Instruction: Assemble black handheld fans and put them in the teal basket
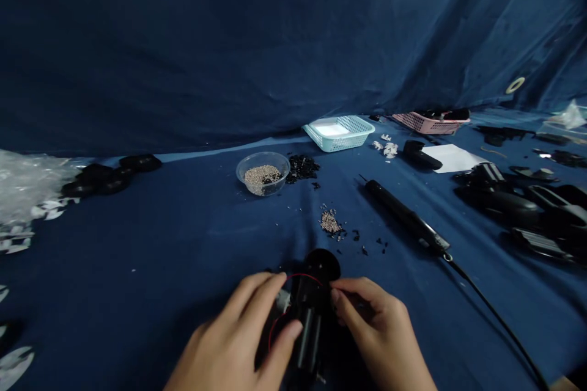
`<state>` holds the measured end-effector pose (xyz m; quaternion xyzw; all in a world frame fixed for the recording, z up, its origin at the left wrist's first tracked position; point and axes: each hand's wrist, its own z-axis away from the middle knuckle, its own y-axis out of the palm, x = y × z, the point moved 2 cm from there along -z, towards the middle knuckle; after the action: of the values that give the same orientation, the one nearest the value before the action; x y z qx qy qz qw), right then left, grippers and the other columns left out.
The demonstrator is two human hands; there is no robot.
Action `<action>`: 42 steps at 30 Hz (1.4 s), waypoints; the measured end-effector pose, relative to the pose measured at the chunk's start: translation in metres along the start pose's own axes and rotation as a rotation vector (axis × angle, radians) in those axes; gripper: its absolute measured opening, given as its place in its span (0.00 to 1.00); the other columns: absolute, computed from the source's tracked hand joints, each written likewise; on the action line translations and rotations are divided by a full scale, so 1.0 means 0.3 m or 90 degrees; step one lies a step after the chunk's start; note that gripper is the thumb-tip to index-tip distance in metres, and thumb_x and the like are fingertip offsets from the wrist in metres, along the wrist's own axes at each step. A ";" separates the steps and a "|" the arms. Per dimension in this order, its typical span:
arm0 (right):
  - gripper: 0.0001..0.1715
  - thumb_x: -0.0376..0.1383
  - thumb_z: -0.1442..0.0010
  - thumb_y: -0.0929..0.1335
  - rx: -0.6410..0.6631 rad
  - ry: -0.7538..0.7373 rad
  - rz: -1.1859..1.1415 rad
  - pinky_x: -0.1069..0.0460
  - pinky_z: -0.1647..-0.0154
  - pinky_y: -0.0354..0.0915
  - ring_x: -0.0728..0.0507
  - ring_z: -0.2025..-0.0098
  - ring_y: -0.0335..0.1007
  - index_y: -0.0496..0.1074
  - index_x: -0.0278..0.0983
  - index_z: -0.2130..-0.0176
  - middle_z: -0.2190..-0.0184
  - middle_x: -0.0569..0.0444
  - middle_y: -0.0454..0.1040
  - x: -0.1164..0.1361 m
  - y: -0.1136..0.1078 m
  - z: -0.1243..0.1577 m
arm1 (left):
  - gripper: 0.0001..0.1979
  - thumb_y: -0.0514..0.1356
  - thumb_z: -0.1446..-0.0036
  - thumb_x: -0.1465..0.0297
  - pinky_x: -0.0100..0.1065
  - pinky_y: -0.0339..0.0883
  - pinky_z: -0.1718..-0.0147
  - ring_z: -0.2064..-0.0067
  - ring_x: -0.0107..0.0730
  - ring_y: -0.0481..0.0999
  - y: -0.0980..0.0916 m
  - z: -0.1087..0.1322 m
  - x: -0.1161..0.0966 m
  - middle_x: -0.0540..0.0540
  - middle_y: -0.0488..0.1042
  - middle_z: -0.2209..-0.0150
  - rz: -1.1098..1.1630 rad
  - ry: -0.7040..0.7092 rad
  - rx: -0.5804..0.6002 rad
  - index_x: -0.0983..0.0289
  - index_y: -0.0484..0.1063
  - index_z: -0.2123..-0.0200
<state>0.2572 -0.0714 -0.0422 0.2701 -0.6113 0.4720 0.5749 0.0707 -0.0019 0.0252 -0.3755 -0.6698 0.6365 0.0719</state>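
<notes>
A black plastic housing with a round, dish-like end lies in front of me on the blue cloth. My left hand curls around its left side, thumb against the housing and fingers bent over a small grey part. A thin red wire loops out by the left fingertips and arcs across the housing to the right. Thumb and index finger of my right hand are pinched together at the wire's right end, beside the round end. The left palm hides the housing's near left side.
A clear bowl of small screws stands ahead, beside a pile of black pieces. Loose screws lie closer. A corded electric screwdriver rests at right, near black shells. Baskets stand behind; plastic bags lie left.
</notes>
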 end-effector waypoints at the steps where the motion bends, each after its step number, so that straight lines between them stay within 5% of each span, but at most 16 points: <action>1: 0.16 0.47 0.40 0.67 -0.005 -0.008 0.013 0.51 0.66 0.66 0.44 0.68 0.71 0.76 0.38 0.62 0.69 0.51 0.76 0.002 0.002 -0.001 | 0.16 0.53 0.38 0.60 0.27 0.76 0.73 0.68 0.31 0.82 -0.016 -0.018 0.004 0.47 0.77 0.51 0.017 -0.024 -0.010 0.51 0.68 0.48; 5: 0.12 0.44 0.39 0.67 -0.019 -0.039 0.061 0.51 0.65 0.64 0.43 0.66 0.72 0.76 0.40 0.64 0.68 0.52 0.76 0.015 0.010 -0.003 | 0.15 0.54 0.39 0.56 0.30 0.74 0.75 0.75 0.28 0.77 -0.063 -0.101 0.025 0.46 0.78 0.58 0.050 -0.054 -0.020 0.51 0.72 0.52; 8: 0.10 0.43 0.39 0.67 -0.037 -0.059 0.095 0.51 0.65 0.64 0.43 0.66 0.71 0.75 0.40 0.65 0.68 0.52 0.76 0.017 0.013 -0.001 | 0.14 0.56 0.40 0.58 0.39 0.74 0.58 0.58 0.38 0.78 -0.052 -0.147 0.033 0.48 0.77 0.56 0.043 0.034 0.064 0.50 0.72 0.52; 11: 0.10 0.42 0.39 0.67 -0.056 -0.069 0.117 0.50 0.66 0.63 0.43 0.68 0.71 0.74 0.40 0.67 0.70 0.51 0.74 0.005 0.023 0.004 | 0.18 0.60 0.44 0.58 0.50 0.67 0.47 0.42 0.48 0.68 -0.015 -0.166 0.053 0.51 0.71 0.44 0.042 0.061 0.164 0.49 0.72 0.49; 16: 0.12 0.44 0.40 0.68 -0.127 -0.044 0.131 0.50 0.66 0.66 0.43 0.67 0.70 0.68 0.38 0.61 0.67 0.49 0.73 -0.023 0.038 0.012 | 0.23 0.61 0.46 0.55 0.49 0.66 0.46 0.44 0.48 0.71 0.026 -0.147 0.110 0.54 0.72 0.45 0.104 -0.031 0.249 0.52 0.70 0.47; 20: 0.27 0.41 0.42 0.68 -0.076 -0.047 0.134 0.47 0.53 0.67 0.39 0.54 0.71 0.64 0.37 0.45 0.52 0.46 0.72 -0.003 0.057 -0.006 | 0.21 0.59 0.44 0.54 0.48 0.66 0.48 0.46 0.47 0.71 0.038 -0.123 0.134 0.54 0.74 0.50 0.157 -0.052 0.223 0.51 0.69 0.48; 25: 0.23 0.36 0.40 0.66 -0.003 -0.101 0.136 0.45 0.49 0.66 0.39 0.50 0.70 0.67 0.36 0.46 0.51 0.45 0.71 0.040 0.113 -0.032 | 0.17 0.57 0.41 0.59 0.39 0.68 0.50 0.50 0.38 0.73 0.037 -0.081 0.159 0.51 0.72 0.52 0.254 -0.078 0.185 0.53 0.66 0.48; 32: 0.25 0.33 0.40 0.66 0.089 -0.142 0.109 0.43 0.41 0.61 0.40 0.43 0.67 0.68 0.41 0.43 0.45 0.51 0.72 0.106 0.181 -0.056 | 0.19 0.58 0.43 0.56 0.44 0.66 0.48 0.48 0.43 0.73 0.017 0.017 0.235 0.53 0.73 0.52 0.257 -0.182 0.102 0.54 0.65 0.50; 37: 0.27 0.34 0.42 0.68 0.175 -0.145 0.059 0.43 0.42 0.64 0.41 0.46 0.70 0.68 0.40 0.43 0.48 0.51 0.74 0.163 0.239 -0.124 | 0.21 0.56 0.43 0.55 0.42 0.71 0.57 0.56 0.43 0.77 0.007 0.080 0.258 0.53 0.74 0.60 0.193 -0.210 0.021 0.56 0.61 0.50; 42: 0.20 0.38 0.42 0.69 0.295 -0.131 0.009 0.48 0.52 0.71 0.42 0.55 0.75 0.75 0.36 0.50 0.56 0.51 0.79 0.204 0.326 -0.200 | 0.19 0.53 0.40 0.55 0.42 0.71 0.70 0.67 0.43 0.79 -0.016 0.125 0.258 0.54 0.74 0.65 0.069 -0.190 0.023 0.57 0.58 0.51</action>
<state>0.1870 0.0348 -0.0160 0.4374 -0.5438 0.5735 0.4290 -0.0075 0.0147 -0.0068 -0.3106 -0.6405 0.7001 -0.0563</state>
